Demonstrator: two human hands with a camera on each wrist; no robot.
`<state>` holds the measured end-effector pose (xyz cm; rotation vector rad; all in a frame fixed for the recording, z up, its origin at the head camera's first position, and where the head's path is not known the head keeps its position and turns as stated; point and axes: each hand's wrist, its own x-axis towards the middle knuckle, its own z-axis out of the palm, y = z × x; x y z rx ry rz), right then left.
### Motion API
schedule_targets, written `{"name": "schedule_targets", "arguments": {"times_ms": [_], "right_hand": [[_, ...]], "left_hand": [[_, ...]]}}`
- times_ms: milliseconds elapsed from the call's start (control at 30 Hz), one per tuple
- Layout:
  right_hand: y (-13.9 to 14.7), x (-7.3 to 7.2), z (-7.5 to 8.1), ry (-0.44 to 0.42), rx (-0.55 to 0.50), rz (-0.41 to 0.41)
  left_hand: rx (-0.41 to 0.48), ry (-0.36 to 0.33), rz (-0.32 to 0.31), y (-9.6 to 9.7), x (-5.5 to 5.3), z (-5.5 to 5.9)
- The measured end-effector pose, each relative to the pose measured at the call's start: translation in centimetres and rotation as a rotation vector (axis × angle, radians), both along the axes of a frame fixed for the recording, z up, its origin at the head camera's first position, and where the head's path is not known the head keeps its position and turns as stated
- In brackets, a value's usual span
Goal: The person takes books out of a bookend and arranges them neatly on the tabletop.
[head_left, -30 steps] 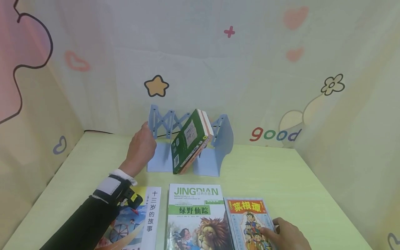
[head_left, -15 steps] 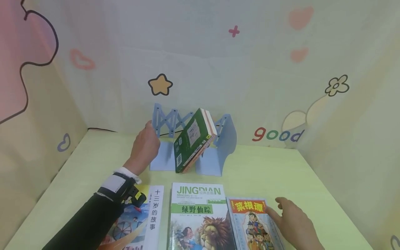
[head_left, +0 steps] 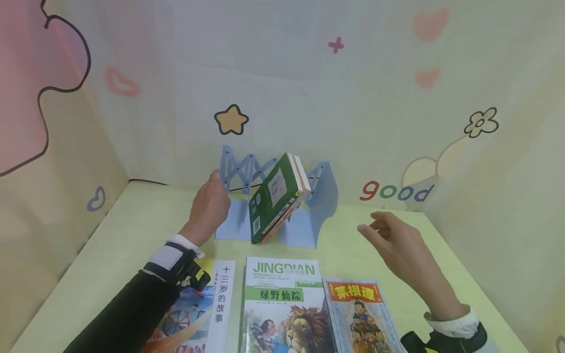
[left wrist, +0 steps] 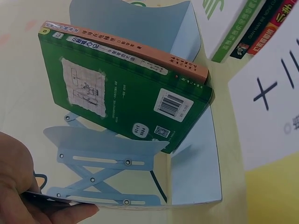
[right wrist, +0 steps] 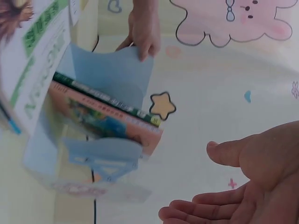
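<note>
A light-blue expandable book rack stands at the back of the table. My left hand grips the edge of its left end panel; in the left wrist view the thumb and fingers pinch that panel. Inside the rack, a green book leans to the right, with an orange-spined book against it. My right hand hovers to the right of the rack, holding nothing. The right wrist view shows its thumb apart from its relaxed fingers.
Three items lie along the front: a book with a white spine under the left forearm, a lion-cover book in the middle, and a smaller blue book with a red title at right. A patterned cloth hangs behind.
My right hand has left the small blue book and risen forward to the rack's right side. My left hand keeps its grip on the panel. The head view has shifted slightly.
</note>
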<state>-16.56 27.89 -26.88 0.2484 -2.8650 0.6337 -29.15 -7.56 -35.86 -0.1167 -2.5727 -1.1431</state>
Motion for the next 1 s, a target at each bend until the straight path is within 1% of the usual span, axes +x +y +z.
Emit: {"name": "schedule_targets", "arguments": {"times_ms": [67, 167, 233, 300, 400, 467, 533, 667, 767, 900, 1000], "right_hand": [[-1.2, -0.9, 0.6, 0.022, -0.019, 0.031], [-2.9, -2.5, 1.3, 0.042, -0.043, 0.063], [-3.9, -3.8, 1.5, 0.034, -0.064, 0.073], [-4.8, -5.1, 1.6, 0.001, -0.103, 0.077], [-6.0, -7.0, 1.4, -0.064, -0.186, 0.075], [-6.7, -8.3, 1.2, -0.091, -0.234, 0.053], [-7.4, -9.6, 0.7, -0.104, -0.275, 0.025], [-8.6, -11.9, -0.3, -0.094, -0.305, -0.005], [-9.5, -13.1, -1.0, -0.095, -0.328, -0.007], [-10.7, -14.1, -1.6, -0.105, -0.359, -0.023], [-11.2, -14.6, -1.9, -0.121, -0.359, -0.022]], "left_hand": [[0.004, -0.002, 0.004, 0.0, 0.0, 0.0], [0.005, 0.003, 0.009, 0.1, -0.1, 0.0], [0.006, 0.0, 0.012, 0.1, -0.1, -0.1], [0.002, -0.002, 0.013, 0.1, -0.1, -0.2], [0.006, 0.001, 0.017, 0.1, -0.1, -0.2], [0.01, 0.007, 0.015, 0.2, -0.1, -0.2], [0.014, 0.013, 0.017, 0.2, 0.0, -0.1], [0.01, 0.019, 0.017, 0.3, 0.1, -0.2], [0.014, 0.02, 0.019, 0.3, 0.0, -0.2], [0.019, 0.021, 0.022, 0.3, 0.0, -0.3], [0.005, 0.024, 0.029, 0.3, 0.0, -0.3]]}}
